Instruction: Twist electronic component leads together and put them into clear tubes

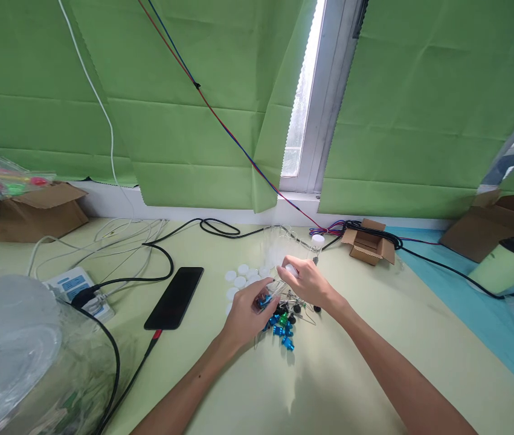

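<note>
My left hand [245,314] is wrapped around a small clear tube [276,289] with something blue inside. At the tube's upper end, my right hand [310,281] grips a white cap [292,270]; whether the cap sits fully on the tube cannot be told. Below the hands lies a loose pile of shiny blue fittings [279,330], a green fitting [283,318], black round pieces [292,318] and thin metal pieces. Several white discs [239,282] lie left of the hands. Clear tubes [273,244] stand behind them, and another white cap [318,241] shows at the back right.
A black phone [174,299] lies to the left, with a cable plugged in. Behind it sit a power strip [80,290] and tangled cords. A large plastic-wrapped roll [7,356] fills the near left. Cardboard boxes [369,244] and a pale green tumbler [505,266] stand to the right.
</note>
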Motion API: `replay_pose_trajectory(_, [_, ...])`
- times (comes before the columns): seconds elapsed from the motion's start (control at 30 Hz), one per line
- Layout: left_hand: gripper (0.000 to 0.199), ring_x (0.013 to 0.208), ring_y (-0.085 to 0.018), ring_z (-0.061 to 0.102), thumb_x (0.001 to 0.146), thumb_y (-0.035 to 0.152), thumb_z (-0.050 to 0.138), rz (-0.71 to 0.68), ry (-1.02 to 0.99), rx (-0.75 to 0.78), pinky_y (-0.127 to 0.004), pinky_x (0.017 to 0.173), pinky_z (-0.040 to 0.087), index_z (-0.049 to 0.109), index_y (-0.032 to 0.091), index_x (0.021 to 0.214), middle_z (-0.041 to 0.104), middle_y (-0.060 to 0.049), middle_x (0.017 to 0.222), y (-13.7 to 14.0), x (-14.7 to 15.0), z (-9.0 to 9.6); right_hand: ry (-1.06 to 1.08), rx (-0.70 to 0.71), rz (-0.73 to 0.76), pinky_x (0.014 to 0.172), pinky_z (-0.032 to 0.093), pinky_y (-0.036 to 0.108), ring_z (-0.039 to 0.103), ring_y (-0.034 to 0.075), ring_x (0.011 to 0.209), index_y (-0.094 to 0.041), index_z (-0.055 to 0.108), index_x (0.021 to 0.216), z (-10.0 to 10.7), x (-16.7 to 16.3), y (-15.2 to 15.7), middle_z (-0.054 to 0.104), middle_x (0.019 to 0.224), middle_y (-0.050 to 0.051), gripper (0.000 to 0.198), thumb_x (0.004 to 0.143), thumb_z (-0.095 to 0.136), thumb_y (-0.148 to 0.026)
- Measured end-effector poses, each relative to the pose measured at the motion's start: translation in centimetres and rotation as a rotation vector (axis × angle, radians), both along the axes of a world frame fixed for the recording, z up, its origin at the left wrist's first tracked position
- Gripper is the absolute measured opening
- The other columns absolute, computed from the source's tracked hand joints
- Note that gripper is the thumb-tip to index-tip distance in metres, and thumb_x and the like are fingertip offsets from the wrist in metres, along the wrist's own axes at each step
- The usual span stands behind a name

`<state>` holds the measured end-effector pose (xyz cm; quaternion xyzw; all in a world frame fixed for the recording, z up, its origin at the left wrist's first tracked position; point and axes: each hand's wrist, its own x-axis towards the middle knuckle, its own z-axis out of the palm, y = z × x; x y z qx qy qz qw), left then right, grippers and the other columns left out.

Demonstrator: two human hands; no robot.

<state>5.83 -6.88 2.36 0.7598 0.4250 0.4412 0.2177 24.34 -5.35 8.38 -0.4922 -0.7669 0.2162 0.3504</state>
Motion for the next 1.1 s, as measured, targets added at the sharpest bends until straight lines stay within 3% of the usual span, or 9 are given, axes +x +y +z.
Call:
replay_pose_trajectory(0.8, [0.034,0.064,-0.016,0.057,0.085,0.038,0.062,-0.014,0.035,0.004,-0.028,0.062,0.048,0.069,0.017,0.111,0.068,-0.004,0.077,0.03,0.06,-0.2,-0.084,-0.001,0.013,0.053,0.025,0.025,0.027,0.013,0.051,-0.023,0.036,0.069,-0.21,0.16,0.12,0.033,0.055,-0.006,0.024,0.092,0.04,-0.029])
replay_pose_trajectory(0.97, [0.037,0.067,-0.017,0.059,0.082,0.039,0.066,-0.014,-0.085,-0.104,-0.029,0.064,0.05,0.07,0.015,0.11,0.068,-0.004,0.077,0.1,0.19,-0.04,-0.02,-0.032,0.0,0.053,0.028,0.024,0.037,0.013,0.051,-0.024,0.051,0.082,-0.2,0.01,0.02,0.04,0.054,-0.006,0.024,0.095,0.042,-0.042])
replay_pose_trajectory(1.1, [0.041,0.073,-0.018,0.061,0.079,0.04,0.07,-0.049,-0.217,-0.228,-0.029,0.065,0.05,0.07,0.015,0.112,0.069,-0.005,0.081,0.16,0.35,0.08,0.036,-0.078,0.004,0.052,0.03,0.024,0.033,0.012,0.047,-0.025,0.055,0.097,0.21,-0.3,-0.32,0.036,0.05,-0.009,0.026,0.093,0.047,-0.049])
